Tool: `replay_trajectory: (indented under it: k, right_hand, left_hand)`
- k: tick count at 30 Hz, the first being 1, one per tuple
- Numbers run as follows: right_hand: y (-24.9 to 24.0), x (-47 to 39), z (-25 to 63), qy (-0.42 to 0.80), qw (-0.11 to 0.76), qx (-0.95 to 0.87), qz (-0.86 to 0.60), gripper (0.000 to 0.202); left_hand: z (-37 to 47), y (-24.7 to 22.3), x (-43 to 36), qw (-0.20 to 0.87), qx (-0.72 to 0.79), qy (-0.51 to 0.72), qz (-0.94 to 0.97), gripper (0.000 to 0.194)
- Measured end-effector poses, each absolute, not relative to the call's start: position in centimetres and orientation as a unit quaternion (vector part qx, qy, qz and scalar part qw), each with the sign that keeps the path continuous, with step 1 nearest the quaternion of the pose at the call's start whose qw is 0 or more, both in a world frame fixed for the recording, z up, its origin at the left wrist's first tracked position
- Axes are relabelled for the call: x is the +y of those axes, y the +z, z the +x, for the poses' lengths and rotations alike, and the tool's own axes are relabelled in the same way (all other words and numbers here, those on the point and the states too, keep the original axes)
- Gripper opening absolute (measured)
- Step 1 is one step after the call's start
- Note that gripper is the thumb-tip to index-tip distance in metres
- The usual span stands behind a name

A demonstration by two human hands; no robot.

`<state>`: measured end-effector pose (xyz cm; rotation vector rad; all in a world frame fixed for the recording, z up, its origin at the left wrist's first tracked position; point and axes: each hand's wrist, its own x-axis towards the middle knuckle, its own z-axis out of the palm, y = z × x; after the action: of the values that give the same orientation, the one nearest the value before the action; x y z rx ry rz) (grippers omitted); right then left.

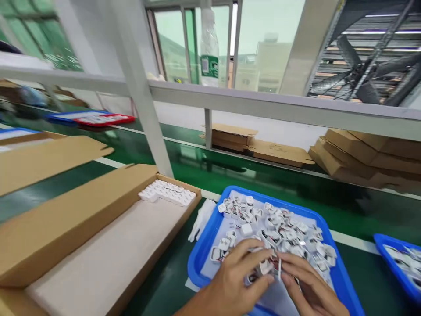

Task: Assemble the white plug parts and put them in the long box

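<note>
A blue tray [210, 239] near the bottom centre holds several small white plug-like parts [279, 228] in a loose heap. Both my hands reach into its near end. My left hand [235, 276] rests on the heap with fingers curled over one white part [265, 265]. My right hand [307, 285] is beside it, fingertips touching the same cluster of parts; what it holds is hard to tell. To the left lies an open cardboard box [82, 245] with a pale liner and a neat row of white parts [167, 193] at its far end.
A white cloth glove [201, 219] lies between box and tray. A second blue tray [399, 263] sits at the right edge. A green conveyor belt [263, 180] runs behind, with flat cardboard stacks [362, 153], a white frame post [144, 96] and a plastic bottle [209, 48].
</note>
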<state>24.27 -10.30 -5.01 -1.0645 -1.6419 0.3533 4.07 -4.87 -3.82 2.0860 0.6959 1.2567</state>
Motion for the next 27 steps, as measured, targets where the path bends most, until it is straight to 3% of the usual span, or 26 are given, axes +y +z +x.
replay_trajectory:
  k: [5, 10, 17, 20, 27]
  right_hand:
    - [-3.9, -10.3, 24.4, 0.148, 0.510, -0.741, -0.411, 0.036]
    - [-4.0, -10.3, 24.8, 0.115, 0.462, -0.796, -0.374, 0.051]
    - [-3.1, -9.6, 24.3, 0.064, 0.527, -0.759, -0.376, 0.033]
    - [-3.1, -9.7, 24.0, 0.057, 0.520, -0.762, -0.381, 0.033]
    - [-4.9, -11.0, 23.7, 0.026, 0.427, -0.799, -0.422, 0.044]
  left_hand:
    - [4.1, -3.7, -4.8, 0.404, 0.288, 0.468, 0.731, 0.048]
    - [4.2, -4.0, -4.2, 0.461, 0.273, 0.469, 0.702, 0.039]
    - [4.3, -3.7, -4.1, 0.580, 0.270, 0.458, 0.617, 0.023]
    - [4.4, -3.8, -4.0, 0.599, 0.272, 0.474, 0.585, 0.016]
    - [5.1, -4.6, -3.8, 0.572, 0.285, 0.514, 0.572, 0.018]
